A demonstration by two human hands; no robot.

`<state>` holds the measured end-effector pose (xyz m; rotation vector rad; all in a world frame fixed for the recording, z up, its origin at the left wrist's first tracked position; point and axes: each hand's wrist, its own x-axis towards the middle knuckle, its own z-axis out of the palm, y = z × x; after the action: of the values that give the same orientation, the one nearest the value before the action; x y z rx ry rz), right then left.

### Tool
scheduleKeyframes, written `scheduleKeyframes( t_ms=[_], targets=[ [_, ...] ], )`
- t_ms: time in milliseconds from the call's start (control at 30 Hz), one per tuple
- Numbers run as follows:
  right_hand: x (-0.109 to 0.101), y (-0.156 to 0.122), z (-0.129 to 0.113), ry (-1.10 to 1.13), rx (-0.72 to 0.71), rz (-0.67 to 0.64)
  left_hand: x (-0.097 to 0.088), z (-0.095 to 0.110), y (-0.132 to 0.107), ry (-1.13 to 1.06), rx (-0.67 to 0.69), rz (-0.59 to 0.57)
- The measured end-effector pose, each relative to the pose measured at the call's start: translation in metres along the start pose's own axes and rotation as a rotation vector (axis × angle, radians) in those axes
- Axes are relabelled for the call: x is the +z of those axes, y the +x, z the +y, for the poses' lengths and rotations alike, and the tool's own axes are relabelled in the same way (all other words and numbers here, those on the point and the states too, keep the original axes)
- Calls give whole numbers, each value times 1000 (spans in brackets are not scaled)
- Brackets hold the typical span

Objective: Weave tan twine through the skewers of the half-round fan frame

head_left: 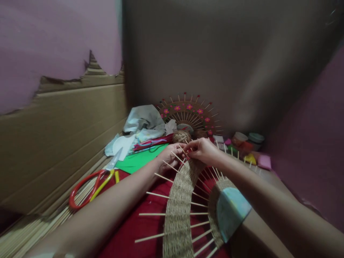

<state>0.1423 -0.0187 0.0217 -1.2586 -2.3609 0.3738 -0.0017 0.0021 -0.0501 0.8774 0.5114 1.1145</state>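
A fan-shaped piece of woven cord on thin wooden sticks (179, 200) arches over the red cloth in front of me. Its stick ends poke out beyond the curved band, and a pale blue patterned half-disc (231, 211) covers its hub. At the far top of the band, my left hand (172, 157) has its fingers curled around the edge among the sticks. My right hand (202, 148) meets it there, thumb and fingers pinched together close to a stick. A speck of red shows between the hands; what the right fingertips hold is hidden.
Left lie red-and-yellow-handled scissors (92, 190), long thin sticks (34, 233) and green sheets (143, 159). Behind stand a ball of twine (182, 136) and a flower-decorated woven fan (189, 107). Small tubs (239, 138) and coloured packets (264, 162) sit right. Torn cardboard (67, 132) lines the left wall.
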Motion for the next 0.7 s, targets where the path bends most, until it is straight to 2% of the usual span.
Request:
scheduleKeyframes(
  t_ms=[233,367,567,700],
  targets=[
    [5,2,-6,-176,-12,-9,4,-1,5,-10,-52,28],
    [5,4,-7,-193,-43,-55,6,-1,5,-18,-63,11],
    [10,1,-6,-201,-24,-8,6,3,1,-4,-96,-33],
    [9,-4,-9,-192,-69,-24,8,5,-2,39,-118,-63]
  ],
)
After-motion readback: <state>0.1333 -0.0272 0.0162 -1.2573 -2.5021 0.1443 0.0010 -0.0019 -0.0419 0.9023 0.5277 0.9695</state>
